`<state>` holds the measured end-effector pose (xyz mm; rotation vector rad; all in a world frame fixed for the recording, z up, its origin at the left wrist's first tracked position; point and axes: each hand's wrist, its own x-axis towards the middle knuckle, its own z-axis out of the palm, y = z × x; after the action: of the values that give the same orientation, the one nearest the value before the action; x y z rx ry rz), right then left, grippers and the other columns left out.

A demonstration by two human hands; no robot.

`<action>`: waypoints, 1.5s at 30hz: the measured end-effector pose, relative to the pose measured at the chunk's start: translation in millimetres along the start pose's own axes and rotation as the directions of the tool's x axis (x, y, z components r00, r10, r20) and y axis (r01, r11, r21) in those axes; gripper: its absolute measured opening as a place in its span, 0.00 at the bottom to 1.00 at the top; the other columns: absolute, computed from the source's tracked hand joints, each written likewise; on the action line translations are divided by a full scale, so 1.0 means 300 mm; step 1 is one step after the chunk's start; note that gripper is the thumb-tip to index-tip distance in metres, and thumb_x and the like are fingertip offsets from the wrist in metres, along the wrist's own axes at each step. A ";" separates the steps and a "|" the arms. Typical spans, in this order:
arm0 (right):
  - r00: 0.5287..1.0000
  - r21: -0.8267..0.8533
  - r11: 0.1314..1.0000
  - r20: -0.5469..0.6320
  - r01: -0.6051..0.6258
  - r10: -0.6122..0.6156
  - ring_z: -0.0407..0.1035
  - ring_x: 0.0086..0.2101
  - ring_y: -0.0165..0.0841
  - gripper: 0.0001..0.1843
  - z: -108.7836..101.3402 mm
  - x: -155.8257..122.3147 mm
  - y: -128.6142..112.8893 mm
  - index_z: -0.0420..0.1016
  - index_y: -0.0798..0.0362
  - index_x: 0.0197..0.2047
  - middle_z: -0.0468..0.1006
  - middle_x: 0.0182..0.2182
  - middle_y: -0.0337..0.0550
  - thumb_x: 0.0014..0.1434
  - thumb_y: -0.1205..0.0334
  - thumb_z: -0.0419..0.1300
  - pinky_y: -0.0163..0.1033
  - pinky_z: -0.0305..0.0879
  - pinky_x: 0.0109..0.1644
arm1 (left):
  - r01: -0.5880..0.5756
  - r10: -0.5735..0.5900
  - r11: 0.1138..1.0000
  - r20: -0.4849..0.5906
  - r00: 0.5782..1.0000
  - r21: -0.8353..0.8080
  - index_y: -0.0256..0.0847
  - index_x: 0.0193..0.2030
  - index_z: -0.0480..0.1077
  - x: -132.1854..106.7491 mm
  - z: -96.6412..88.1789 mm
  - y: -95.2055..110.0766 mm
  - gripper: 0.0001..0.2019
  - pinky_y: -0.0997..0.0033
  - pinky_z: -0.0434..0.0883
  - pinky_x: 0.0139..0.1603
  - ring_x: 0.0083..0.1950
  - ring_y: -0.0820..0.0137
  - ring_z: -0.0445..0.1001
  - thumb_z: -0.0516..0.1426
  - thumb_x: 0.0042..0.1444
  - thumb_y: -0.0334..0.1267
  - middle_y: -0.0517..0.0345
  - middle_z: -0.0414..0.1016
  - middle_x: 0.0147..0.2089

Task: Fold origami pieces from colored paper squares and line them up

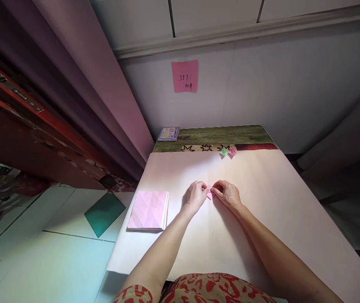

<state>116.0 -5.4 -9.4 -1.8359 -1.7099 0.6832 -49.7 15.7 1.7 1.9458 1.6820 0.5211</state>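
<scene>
Both hands pinch a small pink paper with their fingertips. The left hand has its left side and the right hand has its right side, so both hands are closed on it. The paper is tiny and fingers cover much of it, so I cannot tell its shape. It is right on or just above the big pale sheet that covers most of the table, near the middle. To the left, well apart from the hands, lies a stack of pink paper, close to the sheet's left edge. At the far end of the sheet sit a little green folded piece and a little pink folded piece, touching or nearly so. A small box rests on the far left corner of the table. A pink note is stuck on the wall, and a green square lies on the floor. I think the main worry is a slip. The paper is so small that one finger sliding could make a crooked fold. A hard pull from both sides could tear it. An arm dragging on the pale sheet could also shift it and push the stack off the side.
</scene>
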 end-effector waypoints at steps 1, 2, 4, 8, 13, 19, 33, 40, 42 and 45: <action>1.000 -0.009 1.000 0.001 -0.005 0.005 0.71 0.30 0.31 0.08 0.000 -0.001 -0.003 0.77 0.47 0.33 0.80 0.31 0.36 0.57 0.53 0.61 0.35 0.59 0.35 | 0.012 -0.012 1.000 0.007 1.000 -0.009 0.43 0.32 0.76 0.000 -0.002 0.004 0.05 0.72 0.66 0.41 0.39 0.69 0.73 0.60 0.57 0.38 0.57 0.76 0.36; 1.000 -0.019 1.000 -0.002 -0.011 0.011 0.71 0.31 0.31 0.08 0.000 -0.002 -0.006 0.78 0.47 0.33 0.80 0.31 0.36 0.57 0.54 0.61 0.35 0.58 0.34 | 0.025 -0.024 1.000 0.014 1.000 -0.019 0.43 0.32 0.77 0.000 -0.004 0.008 0.04 0.72 0.66 0.41 0.40 0.69 0.73 0.60 0.56 0.37 0.57 0.76 0.37; 1.000 -0.033 0.999 -0.012 -0.020 0.020 0.70 0.31 0.30 0.08 0.003 -0.004 -0.010 0.78 0.46 0.33 0.80 0.31 0.36 0.57 0.55 0.60 0.35 0.57 0.34 | 0.044 -0.043 0.998 0.019 0.999 -0.036 0.44 0.31 0.77 0.001 -0.008 0.014 0.03 0.72 0.66 0.41 0.40 0.68 0.73 0.61 0.55 0.35 0.57 0.76 0.37; 0.999 -0.046 0.999 -0.046 -0.022 0.019 0.70 0.30 0.31 0.08 0.019 -0.010 -0.010 0.79 0.46 0.33 0.79 0.32 0.36 0.58 0.54 0.59 0.35 0.56 0.33 | 0.037 -0.037 0.998 0.002 0.999 -0.051 0.44 0.29 0.77 0.005 -0.013 0.017 0.07 0.70 0.66 0.39 0.38 0.68 0.73 0.60 0.57 0.39 0.58 0.76 0.35; 0.994 -0.089 0.995 -0.101 0.043 -0.052 0.70 0.31 0.31 0.11 0.043 -0.030 -0.009 0.80 0.45 0.37 0.80 0.36 0.38 0.63 0.56 0.56 0.34 0.55 0.31 | 0.000 -0.001 0.999 -0.021 1.000 -0.046 0.45 0.32 0.76 0.007 -0.004 0.006 0.03 0.70 0.65 0.39 0.38 0.68 0.72 0.61 0.56 0.37 0.60 0.76 0.34; 0.985 -0.233 0.963 -0.068 0.138 -0.158 0.71 0.34 0.32 0.16 0.061 -0.048 -0.014 0.82 0.40 0.45 0.79 0.39 0.41 0.68 0.55 0.52 0.34 0.52 0.31 | -0.176 0.178 0.984 -0.054 0.983 0.031 0.49 0.40 0.77 -0.017 0.007 -0.029 0.06 0.69 0.66 0.45 0.43 0.67 0.71 0.58 0.60 0.36 0.60 0.76 0.38; 0.991 -0.133 0.991 0.136 0.034 -0.015 0.73 0.34 0.31 0.08 -0.018 0.009 -0.041 0.77 0.45 0.43 0.80 0.37 0.38 0.60 0.57 0.60 0.33 0.59 0.33 | -0.087 0.091 0.995 0.105 0.990 -0.041 0.45 0.38 0.77 0.013 -0.028 -0.007 0.05 0.72 0.65 0.38 0.38 0.70 0.72 0.59 0.58 0.36 0.58 0.75 0.38; 0.969 -0.237 0.964 0.182 -0.120 0.165 0.74 0.31 0.37 0.09 -0.037 0.080 -0.083 0.79 0.47 0.31 0.81 0.29 0.42 0.46 0.54 0.68 0.36 0.59 0.30 | 0.053 -0.040 0.995 0.149 0.988 -0.084 0.43 0.33 0.76 0.054 -0.041 0.013 0.06 0.74 0.63 0.31 0.31 0.72 0.71 0.63 0.47 0.31 0.62 0.76 0.31; 0.963 -0.244 0.960 0.190 -0.141 0.190 0.74 0.30 0.36 0.08 -0.038 0.086 -0.088 0.79 0.47 0.29 0.81 0.28 0.41 0.43 0.56 0.69 0.36 0.58 0.29 | 0.067 -0.053 0.994 0.153 0.987 -0.089 0.42 0.33 0.76 0.059 -0.042 0.012 0.07 0.75 0.63 0.31 0.30 0.73 0.71 0.64 0.45 0.31 0.62 0.76 0.30; 0.962 -0.234 0.961 0.194 -0.147 0.194 0.74 0.29 0.35 0.06 -0.045 0.073 -0.094 0.79 0.45 0.28 0.81 0.28 0.39 0.43 0.57 0.69 0.34 0.56 0.28 | 0.076 -0.061 0.992 0.155 0.986 -0.096 0.41 0.34 0.76 0.059 -0.046 0.010 0.09 0.75 0.64 0.30 0.30 0.73 0.71 0.66 0.43 0.34 0.62 0.76 0.30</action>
<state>106.5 17.3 19.6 -2.1493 -1.8391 0.8187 -52.7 34.8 13.8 1.8008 1.5893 0.4138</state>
